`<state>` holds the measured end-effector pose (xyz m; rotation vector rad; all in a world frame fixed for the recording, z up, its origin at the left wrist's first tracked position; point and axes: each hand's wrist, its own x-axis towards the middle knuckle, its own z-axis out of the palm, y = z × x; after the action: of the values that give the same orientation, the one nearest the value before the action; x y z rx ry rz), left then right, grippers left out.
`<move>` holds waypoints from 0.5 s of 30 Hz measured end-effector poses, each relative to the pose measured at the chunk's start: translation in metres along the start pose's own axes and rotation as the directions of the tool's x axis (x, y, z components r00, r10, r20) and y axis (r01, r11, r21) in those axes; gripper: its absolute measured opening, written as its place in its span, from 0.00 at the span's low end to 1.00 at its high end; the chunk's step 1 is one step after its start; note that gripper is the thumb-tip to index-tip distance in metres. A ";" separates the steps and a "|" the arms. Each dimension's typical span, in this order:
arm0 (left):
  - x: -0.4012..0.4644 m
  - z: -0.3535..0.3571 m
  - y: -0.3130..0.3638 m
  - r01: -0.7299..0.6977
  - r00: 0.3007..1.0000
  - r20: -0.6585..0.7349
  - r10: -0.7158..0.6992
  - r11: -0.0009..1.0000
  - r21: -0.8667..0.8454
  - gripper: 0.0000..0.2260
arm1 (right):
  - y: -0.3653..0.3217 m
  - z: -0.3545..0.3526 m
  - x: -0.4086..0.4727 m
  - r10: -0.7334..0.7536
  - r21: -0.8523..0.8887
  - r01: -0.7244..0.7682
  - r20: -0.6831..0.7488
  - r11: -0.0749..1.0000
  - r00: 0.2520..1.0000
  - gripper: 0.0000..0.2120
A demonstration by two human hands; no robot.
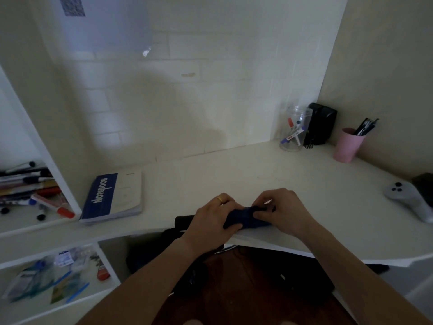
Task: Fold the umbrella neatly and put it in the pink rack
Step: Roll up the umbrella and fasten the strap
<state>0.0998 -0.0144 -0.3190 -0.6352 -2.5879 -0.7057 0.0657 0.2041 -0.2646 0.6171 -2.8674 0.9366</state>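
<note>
A folded dark blue umbrella (243, 218) lies along the front edge of the white desk (234, 174), its black handle (184, 220) sticking out to the left. My left hand (214, 219) wraps around the umbrella's middle. At the right end my right hand (280, 211) pinches the fabric and a dark strap with its fingertips. A pink cup (348, 145) holding dark pens stands at the back right of the desk, well away from both hands. No other pink holder is in view.
A blue notebook (112, 198) lies on the desk to the left. A clear jar of markers (295, 129) and a black box (321, 123) stand at the back right. A grey controller (408, 199) rests at the right edge. Shelves with pens (32, 191) flank the left.
</note>
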 end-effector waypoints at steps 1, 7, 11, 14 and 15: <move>0.001 -0.001 0.001 0.007 1.000 0.002 -0.007 1.000 0.006 0.16 | 0.000 -0.001 0.000 -0.004 0.018 0.004 0.006 1.000 1.000 0.09; 0.002 -0.001 0.007 0.008 1.000 0.013 -0.009 0.997 0.074 0.14 | 0.000 -0.003 0.003 -0.020 -0.060 0.022 0.039 0.998 0.999 0.06; -0.001 0.000 0.007 -0.022 1.000 -0.010 0.023 0.993 0.112 0.14 | 0.008 -0.005 0.013 0.015 -0.036 -0.008 0.192 0.999 0.981 0.18; -0.005 0.004 0.006 -0.064 0.997 -0.028 0.068 0.991 0.116 0.14 | 0.010 -0.012 0.021 -0.003 0.038 -0.015 0.441 0.999 0.898 0.18; -0.006 0.006 0.005 -0.074 0.996 -0.032 0.078 0.991 0.112 0.14 | 0.011 -0.013 0.022 -0.017 0.052 -0.008 0.465 0.999 0.885 0.16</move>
<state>0.1064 -0.0092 -0.3243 -0.6759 -2.5339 -0.5405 0.0406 0.2119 -0.2557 0.9752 -3.2577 0.9789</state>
